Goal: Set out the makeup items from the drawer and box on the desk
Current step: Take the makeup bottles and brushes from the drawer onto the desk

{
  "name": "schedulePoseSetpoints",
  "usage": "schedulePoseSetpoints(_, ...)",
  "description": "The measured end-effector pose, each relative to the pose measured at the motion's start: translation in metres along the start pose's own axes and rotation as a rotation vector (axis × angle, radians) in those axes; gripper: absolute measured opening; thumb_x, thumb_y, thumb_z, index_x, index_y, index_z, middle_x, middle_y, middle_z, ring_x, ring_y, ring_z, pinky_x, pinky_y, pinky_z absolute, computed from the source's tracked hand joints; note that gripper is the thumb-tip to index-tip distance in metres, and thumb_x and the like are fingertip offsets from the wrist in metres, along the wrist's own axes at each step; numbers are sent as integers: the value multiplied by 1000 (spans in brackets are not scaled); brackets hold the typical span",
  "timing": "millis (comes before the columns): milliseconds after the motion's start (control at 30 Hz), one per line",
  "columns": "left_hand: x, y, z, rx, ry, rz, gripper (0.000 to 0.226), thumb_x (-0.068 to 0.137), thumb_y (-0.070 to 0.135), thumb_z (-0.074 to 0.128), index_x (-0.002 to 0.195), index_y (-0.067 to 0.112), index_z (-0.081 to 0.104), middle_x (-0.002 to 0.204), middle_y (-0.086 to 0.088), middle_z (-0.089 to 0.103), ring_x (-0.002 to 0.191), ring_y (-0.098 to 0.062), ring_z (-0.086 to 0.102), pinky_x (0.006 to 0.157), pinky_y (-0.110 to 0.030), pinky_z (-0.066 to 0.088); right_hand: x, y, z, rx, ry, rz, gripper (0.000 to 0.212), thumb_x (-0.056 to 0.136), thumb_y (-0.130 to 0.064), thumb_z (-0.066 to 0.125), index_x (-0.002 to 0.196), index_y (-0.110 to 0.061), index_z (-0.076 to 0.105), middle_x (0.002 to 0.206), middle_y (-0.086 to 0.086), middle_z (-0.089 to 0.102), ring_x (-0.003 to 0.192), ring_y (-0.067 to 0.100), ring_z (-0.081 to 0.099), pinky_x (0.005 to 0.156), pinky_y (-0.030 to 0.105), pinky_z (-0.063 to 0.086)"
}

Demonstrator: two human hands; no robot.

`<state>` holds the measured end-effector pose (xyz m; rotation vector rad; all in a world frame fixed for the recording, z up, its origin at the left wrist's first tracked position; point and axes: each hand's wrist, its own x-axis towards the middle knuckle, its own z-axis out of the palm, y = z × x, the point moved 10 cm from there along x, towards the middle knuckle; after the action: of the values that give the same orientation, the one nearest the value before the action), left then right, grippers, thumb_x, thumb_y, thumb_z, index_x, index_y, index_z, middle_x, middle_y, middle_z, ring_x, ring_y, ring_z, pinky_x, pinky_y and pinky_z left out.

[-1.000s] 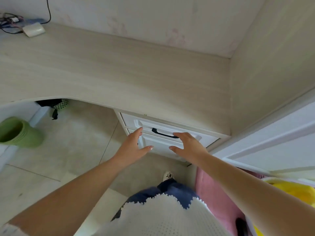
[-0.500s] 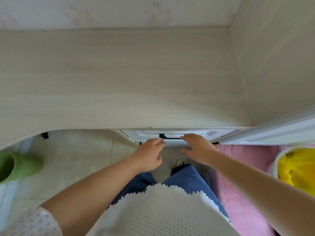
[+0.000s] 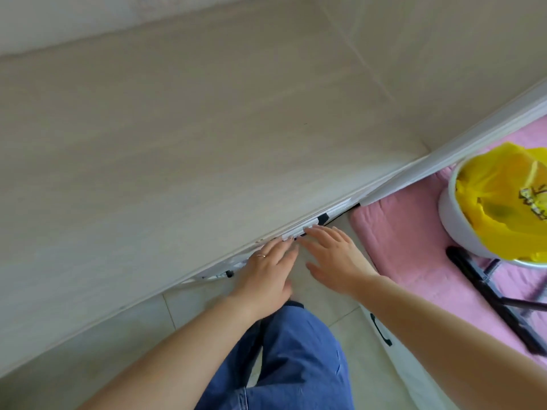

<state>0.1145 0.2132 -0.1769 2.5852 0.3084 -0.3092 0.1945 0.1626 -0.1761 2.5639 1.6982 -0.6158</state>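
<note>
The pale wood desk (image 3: 177,143) fills most of the head view. Only a thin white strip of the drawer (image 3: 340,206) shows under its front edge, with a piece of its black handle (image 3: 324,218). My left hand (image 3: 266,270), with a ring on one finger, and my right hand (image 3: 334,255) lie side by side with fingers stretched out. Their fingertips rest on the drawer's top edge, just under the desk lip. Neither hand holds anything. No makeup items or box are in view; the inside of the drawer is hidden.
A pink padded surface (image 3: 399,247) lies to the right, with a white bin lined with a yellow bag (image 3: 503,196) and black stand legs (image 3: 488,291) on it. A white panel edge (image 3: 473,134) borders the desk's right side. My blue trouser leg (image 3: 296,350) is below.
The view has tipped steeply down and rolled, so the desk edge now runs diagonally. Both hands have moved closer together, up to the drawer's top edge.
</note>
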Motion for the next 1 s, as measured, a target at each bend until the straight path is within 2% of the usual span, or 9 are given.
schedulePoseSetpoints(67,6,-8,15,16,74,13,70,82,28,58,145,11,33,153,-6,29,143,-21,23,116,-41,27,6,0,5,-4,129,-27,61,74,-29,71,131,-22,54,135,5,55,128,26,49,109,47,35)
schedulePoseSetpoints(133,7,-12,22,14,181,37,70,74,30,63,138,9,44,144,-5,45,135,-19,35,104,-41,43,7,1,5,19,278,-54,57,69,-23,74,125,-17,60,122,5,63,119,28,57,100,46,45)
schedulePoseSetpoints(267,4,-12,22,14,416,83,65,73,30,57,134,11,47,138,-1,50,132,-16,36,103,-34,38,2,-1,2,38,545,-78,43,77,-21,60,120,-15,63,116,5,63,117,26,56,99,42,45)
schedulePoseSetpoints(367,1,-11,28,35,518,105,63,73,28,57,133,11,48,136,-1,50,131,-16,35,103,-32,37,-5,0,14,36,629,-65,44,81,-24,53,122,-15,61,120,6,61,121,26,53,102,44,42)
schedulePoseSetpoints(533,-1,-7,32,106,500,103,64,78,32,60,136,10,46,140,-3,48,134,-18,35,102,-38,42,-10,5,33,-20,555,40,53,82,-30,54,134,-18,50,134,5,53,135,27,39,107,53,35)
schedulePoseSetpoints(667,-14,11,43,118,395,87,69,90,35,51,149,16,21,156,3,22,144,-14,12,115,-30,20,-35,-2,41,-34,491,141,61,85,-29,58,142,-25,37,148,0,37,144,20,21,116,48,20)
schedulePoseSetpoints(767,-28,30,49,136,389,103,69,92,38,47,150,17,15,158,4,15,145,-13,7,116,-28,16,-58,-4,45,-49,486,183,62,87,-29,55,145,-28,31,153,-1,28,146,19,14,118,44,11)
schedulePoseSetpoints(900,-46,53,69,156,370,140,70,89,33,50,149,14,20,157,1,20,145,-16,14,117,-31,19,-94,-4,55,-45,538,190,63,76,-22,65,136,-24,47,143,6,45,140,27,32,110,53,30)
schedulePoseSetpoints(1000,-60,68,81,183,394,183,69,74,28,54,139,9,42,145,-5,44,135,-22,40,106,-34,38,-119,0,64,-55,560,194,64,69,-19,68,131,-23,51,136,7,52,134,29,42,103,56,38)
